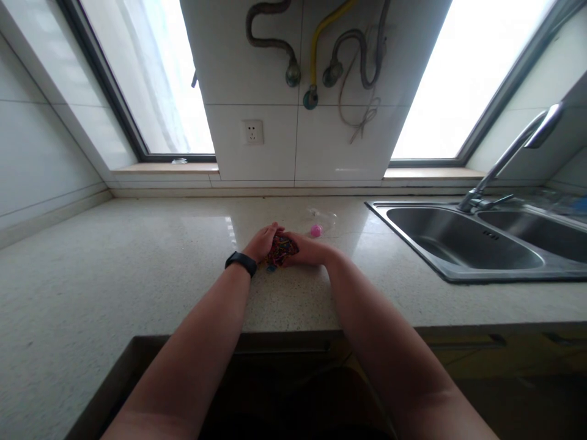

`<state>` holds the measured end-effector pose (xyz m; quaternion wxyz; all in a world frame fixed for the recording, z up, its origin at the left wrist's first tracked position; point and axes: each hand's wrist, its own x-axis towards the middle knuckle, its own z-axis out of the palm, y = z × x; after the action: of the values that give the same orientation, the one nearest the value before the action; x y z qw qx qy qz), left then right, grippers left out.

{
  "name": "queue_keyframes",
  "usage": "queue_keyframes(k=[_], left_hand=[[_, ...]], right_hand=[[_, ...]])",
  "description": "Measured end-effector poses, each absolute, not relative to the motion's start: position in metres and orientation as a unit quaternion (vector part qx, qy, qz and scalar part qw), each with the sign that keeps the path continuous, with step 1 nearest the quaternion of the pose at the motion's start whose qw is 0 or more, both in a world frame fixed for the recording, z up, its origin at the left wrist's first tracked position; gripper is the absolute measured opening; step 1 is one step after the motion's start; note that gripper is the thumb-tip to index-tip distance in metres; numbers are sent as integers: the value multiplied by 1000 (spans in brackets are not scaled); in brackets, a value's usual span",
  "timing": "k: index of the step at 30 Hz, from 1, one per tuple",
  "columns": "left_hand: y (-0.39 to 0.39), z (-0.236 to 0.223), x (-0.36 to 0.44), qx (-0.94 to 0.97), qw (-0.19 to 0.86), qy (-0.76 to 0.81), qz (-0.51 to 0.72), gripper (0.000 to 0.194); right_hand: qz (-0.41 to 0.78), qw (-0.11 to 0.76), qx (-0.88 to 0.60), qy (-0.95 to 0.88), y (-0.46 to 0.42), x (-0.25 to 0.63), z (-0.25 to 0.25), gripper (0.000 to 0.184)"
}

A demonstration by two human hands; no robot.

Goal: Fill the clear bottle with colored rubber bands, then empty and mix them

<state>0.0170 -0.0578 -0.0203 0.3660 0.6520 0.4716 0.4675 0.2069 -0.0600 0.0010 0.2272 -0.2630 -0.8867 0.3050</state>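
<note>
A heap of small multicoloured strands that look like rubber bands (281, 250) lies on the speckled counter between my two hands. My left hand (263, 242), with a black band on its wrist, curves round the heap's left and far side. From the right, my right hand (306, 249) wraps the other side, its fingers partly hidden. The fingertips of both hands come together behind the heap. A few strands stick out at the near left, under my left palm. Just beyond my right hand sits a round pink piece (316, 230), next to a clear plastic item (324, 219) that is hard to make out.
To the right, a double steel sink (440, 276) with a tall tap (509, 153) is set into the counter (114, 263). Behind stands a tiled wall with a socket (252, 132) and hanging hoses (316, 49), between two windows. The counter's front edge runs below my forearms.
</note>
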Motion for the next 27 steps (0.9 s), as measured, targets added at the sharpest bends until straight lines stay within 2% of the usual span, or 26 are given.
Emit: queue_keyframes(k=[6, 12, 19, 27], left_hand=[[-59, -20, 19, 613, 412, 458, 494, 67], [-59, -18, 19, 573, 470, 432, 515, 71], [-59, -14, 20, 521, 516, 433, 524, 74], [-71, -6, 30, 488, 530, 442, 534, 77]], right_hand=[[274, 256, -275, -885, -56, 194, -11, 92], [300, 255, -268, -879, -61, 196, -3, 91], [219, 191, -325, -900, -70, 199, -6, 118], [153, 207, -346, -902, -77, 183, -10, 116]])
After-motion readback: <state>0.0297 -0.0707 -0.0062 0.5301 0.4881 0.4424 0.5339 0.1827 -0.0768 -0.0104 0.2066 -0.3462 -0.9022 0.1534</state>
